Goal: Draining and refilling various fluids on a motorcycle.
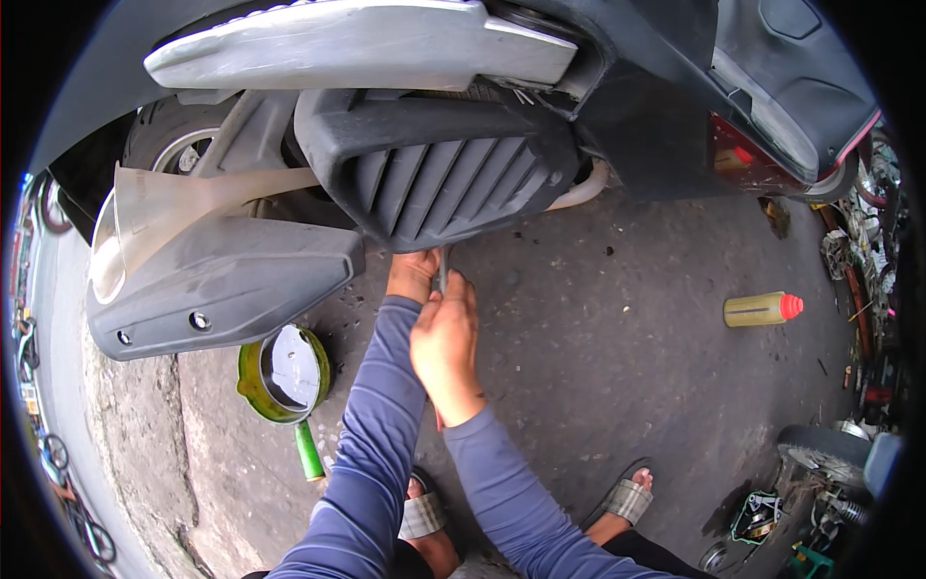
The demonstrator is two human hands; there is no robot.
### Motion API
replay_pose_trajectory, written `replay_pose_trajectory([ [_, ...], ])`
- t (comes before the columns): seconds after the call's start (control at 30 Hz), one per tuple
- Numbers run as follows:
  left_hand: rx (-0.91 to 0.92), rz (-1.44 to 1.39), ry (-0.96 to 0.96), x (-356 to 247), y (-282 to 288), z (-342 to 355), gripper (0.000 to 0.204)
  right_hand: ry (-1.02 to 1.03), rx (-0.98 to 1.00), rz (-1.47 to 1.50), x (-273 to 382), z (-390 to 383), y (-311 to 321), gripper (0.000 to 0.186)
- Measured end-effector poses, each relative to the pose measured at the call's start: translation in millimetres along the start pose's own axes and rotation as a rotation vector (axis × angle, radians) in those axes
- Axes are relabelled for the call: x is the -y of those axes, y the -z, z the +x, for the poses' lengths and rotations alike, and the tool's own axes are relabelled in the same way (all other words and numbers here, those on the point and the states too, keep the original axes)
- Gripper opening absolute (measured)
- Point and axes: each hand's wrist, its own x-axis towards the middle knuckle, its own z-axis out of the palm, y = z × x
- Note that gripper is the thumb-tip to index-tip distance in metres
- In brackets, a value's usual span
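The slatted black plastic cover (pixel 444 188) on the scooter's side is in front of me. My left hand (pixel 415 277) reaches up under its lower edge, and its fingers are hidden there. Just below and to the right, my right hand (pixel 448 343) is closed around a hand tool (pixel 444 268) with a grey metal shaft. The shaft rises beside my left hand toward the cover. A bit of red shows below my right fist, perhaps the tool's handle end; I cannot tell its exact kind.
A cloudy plastic funnel (pixel 169 203) lies with its spout behind the cover, above the grey exhaust muffler (pixel 231 289). A yellow-green pan (pixel 253 394) with a green handle stands on the ground at left. A red-capped bottle (pixel 757 310) lies at right. Parts (pixel 762 516) clutter the right edge.
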Motion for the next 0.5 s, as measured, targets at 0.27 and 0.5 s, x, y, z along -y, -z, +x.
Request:
replay_pose_trajectory([
  [0.27, 0.083, -0.083, 0.069, 4.6, -6.4, 1.0, 0.032, 0.033, -0.063, 0.01, 8.9, 1.8, -10.4, 0.046],
  [0.5, 0.16, -0.165, 0.095, -7.8, -8.5, -3.8, 0.032, -0.536, 0.137, 0.894, -6.3, -5.4, 31.2, 0.029],
])
